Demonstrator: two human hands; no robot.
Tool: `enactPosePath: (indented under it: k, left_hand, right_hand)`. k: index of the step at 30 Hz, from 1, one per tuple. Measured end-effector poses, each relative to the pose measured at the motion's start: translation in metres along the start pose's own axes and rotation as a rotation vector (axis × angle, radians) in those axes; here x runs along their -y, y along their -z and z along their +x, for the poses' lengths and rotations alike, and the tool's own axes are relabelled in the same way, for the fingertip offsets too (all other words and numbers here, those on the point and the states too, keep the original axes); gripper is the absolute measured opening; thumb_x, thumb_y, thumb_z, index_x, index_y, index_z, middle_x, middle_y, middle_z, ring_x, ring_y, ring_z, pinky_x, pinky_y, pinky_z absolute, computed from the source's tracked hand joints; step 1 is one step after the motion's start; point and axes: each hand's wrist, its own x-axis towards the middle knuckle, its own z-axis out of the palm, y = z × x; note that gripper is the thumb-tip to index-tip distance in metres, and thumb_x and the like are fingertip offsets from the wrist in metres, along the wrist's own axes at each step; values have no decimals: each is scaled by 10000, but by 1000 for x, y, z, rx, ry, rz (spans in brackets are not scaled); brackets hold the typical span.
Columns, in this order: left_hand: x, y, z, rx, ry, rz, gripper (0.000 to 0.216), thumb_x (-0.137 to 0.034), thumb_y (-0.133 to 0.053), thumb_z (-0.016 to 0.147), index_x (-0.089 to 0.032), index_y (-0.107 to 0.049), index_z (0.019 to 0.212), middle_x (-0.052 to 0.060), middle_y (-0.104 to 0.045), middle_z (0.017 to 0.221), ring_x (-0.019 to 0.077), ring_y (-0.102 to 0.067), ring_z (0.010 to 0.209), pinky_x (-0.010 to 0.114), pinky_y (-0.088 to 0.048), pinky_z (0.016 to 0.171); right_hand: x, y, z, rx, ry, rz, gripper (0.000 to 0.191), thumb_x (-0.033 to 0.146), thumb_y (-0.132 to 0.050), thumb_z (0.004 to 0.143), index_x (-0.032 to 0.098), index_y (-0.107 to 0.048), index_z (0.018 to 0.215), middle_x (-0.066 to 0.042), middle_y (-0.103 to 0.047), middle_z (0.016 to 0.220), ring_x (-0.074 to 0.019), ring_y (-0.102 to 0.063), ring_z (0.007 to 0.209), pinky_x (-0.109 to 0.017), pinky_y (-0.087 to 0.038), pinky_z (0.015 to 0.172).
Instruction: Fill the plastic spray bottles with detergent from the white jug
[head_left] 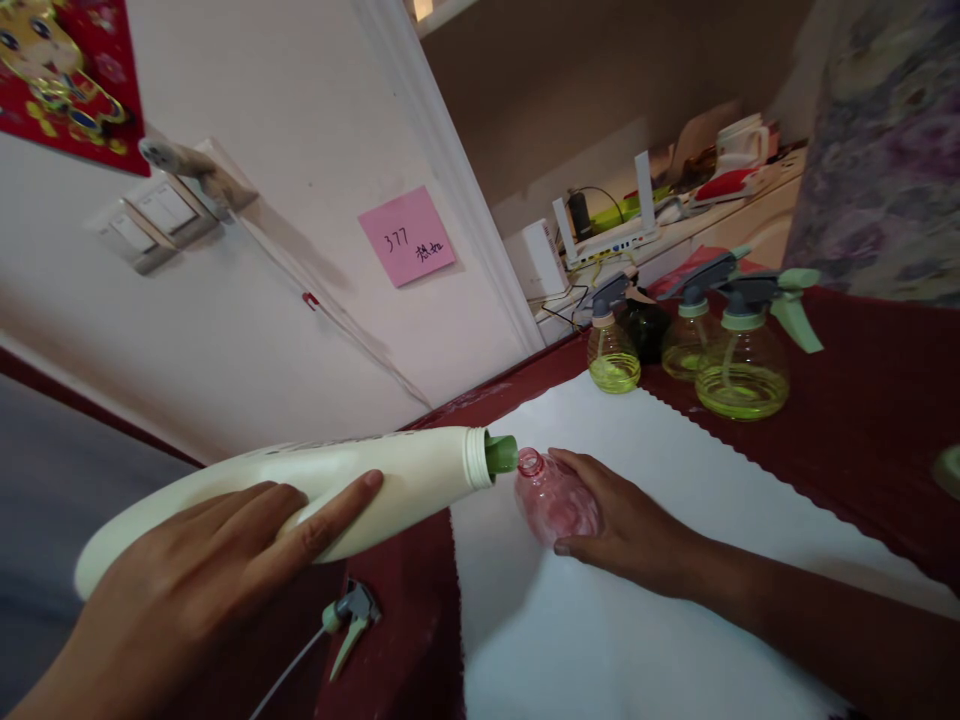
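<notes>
My left hand (202,570) grips a large cream-white jug (315,485), tipped sideways with its green spout (501,454) pointing right. The spout sits right at the open mouth of a small pink clear bottle (551,498). My right hand (626,525) wraps round that pink bottle and steadies it on a white mat (660,560). A detached spray trigger head with its tube (349,622) lies on the red cloth below the jug.
Three clear spray bottles with yellow-green liquid (613,350) (742,365) (686,335) stand at the back on the red tablecloth (862,420). A wall with switches (154,215) and a pink note (406,237) rises at left. A router (607,235) and clutter fill a shelf behind.
</notes>
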Motion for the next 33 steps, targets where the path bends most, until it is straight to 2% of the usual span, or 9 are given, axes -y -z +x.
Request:
enactPosePath:
  k: [4, 8, 13, 18, 22, 28, 33]
  left_hand:
    - [2, -1, 0, 0, 4, -13, 701, -399, -475, 1025, -431, -228, 1680, 15, -684, 865, 254, -690, 716, 392, -469, 691]
    - [3, -1, 2, -54, -58, 0, 690, -404, -487, 1017, -375, -287, 1677, -4, -629, 791, 225, -663, 659, 371, -456, 668]
    - [2, 0, 2, -42, -68, -1, 682, -384, -482, 1020, -339, -301, 1676, 18, -659, 836, 236, -685, 695, 378, -471, 677]
    - [7, -3, 1, -35, -57, 29, 668, -355, -428, 1039, -371, -261, 1685, -8, -655, 807, 218, -679, 675, 359, -464, 680]
    - [12, -7, 0, -101, -125, 27, 641, -370, -436, 1028, -325, -356, 1662, -11, -638, 770, 195, -655, 633, 335, -446, 649]
    - [7, -3, 1, -48, -50, 4, 655, -357, -432, 1043, -383, -279, 1679, -2, -672, 826, 221, -678, 697, 358, -453, 693]
    - [12, -8, 0, -103, -121, 48, 636, -318, -402, 1032, -343, -344, 1665, -1, -679, 805, 200, -670, 647, 336, -455, 647]
  right_hand:
    - [-1, -1, 1, -5, 14, -3, 876, 323, -806, 756, 350, -410, 1537, -123, -540, 1608, -427, -511, 1470, -698, -428, 1180]
    - [-2, -1, 0, 7, -7, -13, 896, 321, -807, 749, 341, -386, 1540, -123, -518, 1627, -409, -489, 1489, -683, -408, 1204]
    - [0, 0, -1, 16, -17, 10, 887, 341, -799, 753, 347, -385, 1536, -115, -516, 1629, -408, -482, 1492, -676, -395, 1215]
    - [-2, -2, 1, 18, -23, 10, 904, 351, -816, 747, 342, -378, 1538, -115, -513, 1628, -408, -479, 1490, -664, -398, 1212]
    - [-4, -2, 1, 20, -9, 14, 899, 349, -819, 754, 362, -379, 1538, -105, -519, 1623, -407, -482, 1487, -665, -405, 1205]
    - [-5, -1, 0, 16, -15, 0, 918, 356, -820, 745, 348, -378, 1549, -111, -504, 1640, -410, -469, 1501, -674, -385, 1220]
    - [-5, -2, 1, 24, -28, -7, 919, 361, -804, 750, 329, -365, 1556, -120, -494, 1647, -399, -461, 1510, -656, -385, 1228]
